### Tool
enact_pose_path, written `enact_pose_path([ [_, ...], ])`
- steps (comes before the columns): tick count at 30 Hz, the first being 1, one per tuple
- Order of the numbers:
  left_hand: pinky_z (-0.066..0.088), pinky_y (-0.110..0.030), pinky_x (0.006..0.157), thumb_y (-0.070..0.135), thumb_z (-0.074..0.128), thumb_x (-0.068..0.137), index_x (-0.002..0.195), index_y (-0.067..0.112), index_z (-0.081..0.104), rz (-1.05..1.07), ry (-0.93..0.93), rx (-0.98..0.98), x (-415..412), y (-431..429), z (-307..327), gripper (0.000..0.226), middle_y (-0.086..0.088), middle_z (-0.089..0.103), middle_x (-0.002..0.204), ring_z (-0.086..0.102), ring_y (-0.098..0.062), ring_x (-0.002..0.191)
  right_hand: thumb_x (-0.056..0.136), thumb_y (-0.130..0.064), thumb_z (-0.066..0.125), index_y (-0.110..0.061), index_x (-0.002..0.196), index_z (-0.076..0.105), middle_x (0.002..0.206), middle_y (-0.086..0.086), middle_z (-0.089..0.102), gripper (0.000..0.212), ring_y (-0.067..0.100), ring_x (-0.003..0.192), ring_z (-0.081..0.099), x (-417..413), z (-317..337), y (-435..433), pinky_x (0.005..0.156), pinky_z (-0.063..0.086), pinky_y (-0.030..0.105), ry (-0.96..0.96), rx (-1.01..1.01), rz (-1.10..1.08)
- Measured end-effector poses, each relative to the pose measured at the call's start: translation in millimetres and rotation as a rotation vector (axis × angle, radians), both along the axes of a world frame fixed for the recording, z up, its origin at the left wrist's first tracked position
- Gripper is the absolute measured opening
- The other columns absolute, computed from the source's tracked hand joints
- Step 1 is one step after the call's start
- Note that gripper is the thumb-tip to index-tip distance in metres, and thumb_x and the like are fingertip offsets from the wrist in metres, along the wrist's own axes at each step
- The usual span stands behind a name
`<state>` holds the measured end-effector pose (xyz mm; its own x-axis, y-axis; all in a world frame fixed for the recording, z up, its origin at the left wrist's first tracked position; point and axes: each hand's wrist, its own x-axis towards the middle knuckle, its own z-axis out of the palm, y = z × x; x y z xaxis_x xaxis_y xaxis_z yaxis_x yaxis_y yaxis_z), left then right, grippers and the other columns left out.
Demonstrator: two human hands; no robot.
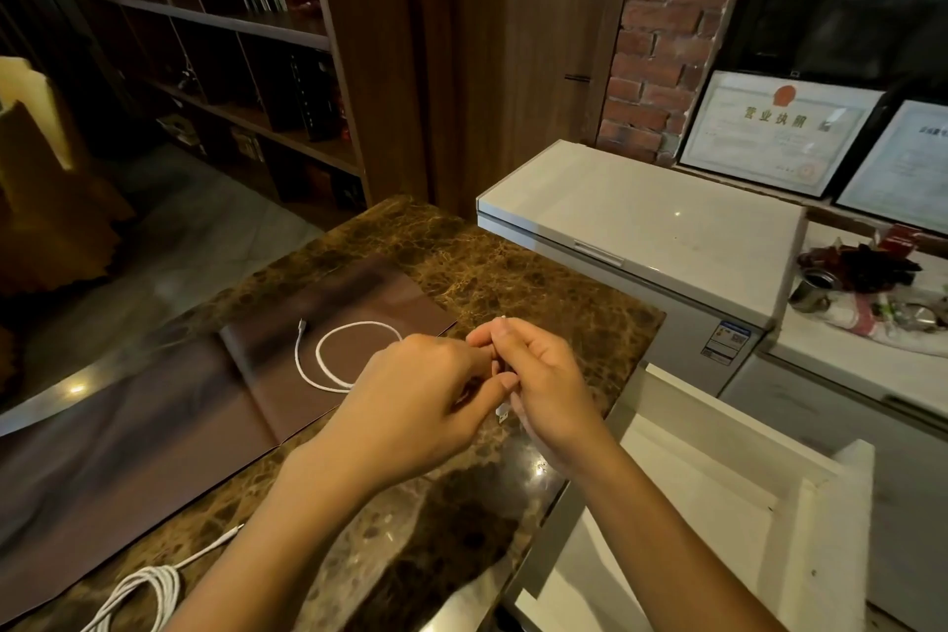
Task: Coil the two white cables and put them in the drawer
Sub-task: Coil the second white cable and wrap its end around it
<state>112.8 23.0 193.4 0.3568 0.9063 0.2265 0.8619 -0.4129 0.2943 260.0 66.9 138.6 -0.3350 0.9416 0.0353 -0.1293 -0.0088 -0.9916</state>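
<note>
One white cable [328, 354] lies in a loose loop on the brown mat [154, 405], its far plug end pointing up-left. Its near end runs into my hands over the marble counter [513, 272]. My left hand [415, 405] pinches that cable close to my right hand [544, 385], whose curled fingers hold the end, with a white plug showing just below them. A second white cable [149, 590] sits coiled at the counter's near left edge, one tail stretching right. The white drawer [718, 503] stands pulled open at the lower right.
A white chest freezer [641, 221] stands beyond the counter on the right. Framed certificates [779, 128] lean against a brick wall. A metal can [813, 290] and clutter lie on the far right ledge. Dark shelves [246, 67] fill the back left.
</note>
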Motion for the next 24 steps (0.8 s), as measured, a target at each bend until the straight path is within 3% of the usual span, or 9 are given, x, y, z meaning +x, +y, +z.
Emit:
enact_pose_path([
  [3,0.05,-0.027,0.056,0.052,0.043,0.1,0.084,0.031,0.066,-0.021,-0.035,-0.02,0,-1,-2,0.035,0.012,0.06,0.068,0.054,-0.006,0.059,0.108,-0.025,0.043,-0.007,0.097,0.07,0.08,0.002,0.069,0.035,0.016,0.08,0.066,-3,-1,-2,0.074,0.053,0.032,0.023,-0.046,0.002],
  [6,0.052,-0.033,0.06,0.054,0.035,0.101,0.078,0.03,0.064,-0.009,-0.078,-0.034,-1,0,-1,0.044,0.01,0.061,0.067,0.056,-0.005,0.06,0.109,-0.029,0.039,-0.011,0.091,0.073,0.083,0.001,0.074,0.042,0.022,0.087,0.07,-8,-5,-7,0.081,0.054,0.039,0.028,-0.064,0.029],
  [8,0.052,-0.036,0.062,0.058,0.029,0.101,0.076,0.028,0.064,0.01,-0.079,-0.035,-2,2,2,0.053,0.008,0.063,0.068,0.059,-0.006,0.062,0.111,-0.017,0.033,-0.014,0.089,0.071,0.08,-0.01,0.077,0.044,0.016,0.086,0.075,-12,-6,-13,0.084,0.057,0.036,0.032,-0.103,0.038],
  [10,0.052,-0.037,0.062,0.061,0.028,0.099,0.074,0.026,0.066,0.026,-0.088,-0.031,-5,4,5,0.057,0.008,0.063,0.066,0.058,-0.006,0.061,0.108,-0.002,0.028,-0.02,0.087,0.061,0.063,-0.015,0.073,0.043,0.003,0.065,0.07,-17,-14,-21,0.063,0.055,0.02,0.005,-0.141,0.061],
  [11,0.052,-0.037,0.062,0.062,0.029,0.099,0.073,0.025,0.067,0.038,-0.099,-0.031,-6,6,6,0.059,0.007,0.063,0.065,0.059,-0.006,0.061,0.106,0.0,0.029,-0.011,0.084,0.056,0.057,-0.01,0.067,0.036,0.006,0.056,0.062,-19,-18,-24,0.054,0.048,0.018,0.007,-0.16,0.065],
  [13,0.051,-0.038,0.062,0.062,0.033,0.098,0.072,0.024,0.068,0.071,-0.134,-0.033,-8,8,9,0.058,0.003,0.063,0.064,0.06,-0.009,0.06,0.107,-0.007,0.033,-0.003,0.083,0.048,0.052,-0.005,0.057,0.029,0.012,0.051,0.049,-22,-27,-27,0.047,0.038,0.02,0.046,-0.216,0.064],
  [16,0.049,-0.04,0.058,0.058,0.04,0.099,0.066,0.023,0.066,0.1,-0.178,-0.009,-12,8,5,0.055,0.001,0.06,0.058,0.057,-0.012,0.056,0.108,-0.011,0.032,-0.007,0.078,0.05,0.051,-0.002,0.05,0.035,0.008,0.045,0.04,-21,-26,-27,0.046,0.03,0.021,0.132,-0.324,0.078],
  [20,0.049,-0.035,0.057,0.06,0.038,0.097,0.069,0.024,0.064,0.066,-0.193,0.004,-14,0,-4,0.053,0.005,0.058,0.062,0.056,-0.01,0.059,0.107,-0.014,0.037,-0.008,0.107,0.065,0.08,0.004,0.075,0.028,0.012,0.067,0.068,-19,-15,-28,0.057,0.05,0.025,0.307,-0.436,0.141],
  [24,0.05,-0.03,0.06,0.052,0.044,0.099,0.081,0.029,0.067,0.069,-0.223,0.027,-19,-16,-13,0.036,0.013,0.06,0.07,0.057,-0.003,0.066,0.098,-0.015,0.052,0.001,0.119,0.067,0.111,0.018,0.074,0.03,0.02,0.1,0.073,-18,-12,-19,0.085,0.06,0.033,0.447,-0.473,0.133],
])
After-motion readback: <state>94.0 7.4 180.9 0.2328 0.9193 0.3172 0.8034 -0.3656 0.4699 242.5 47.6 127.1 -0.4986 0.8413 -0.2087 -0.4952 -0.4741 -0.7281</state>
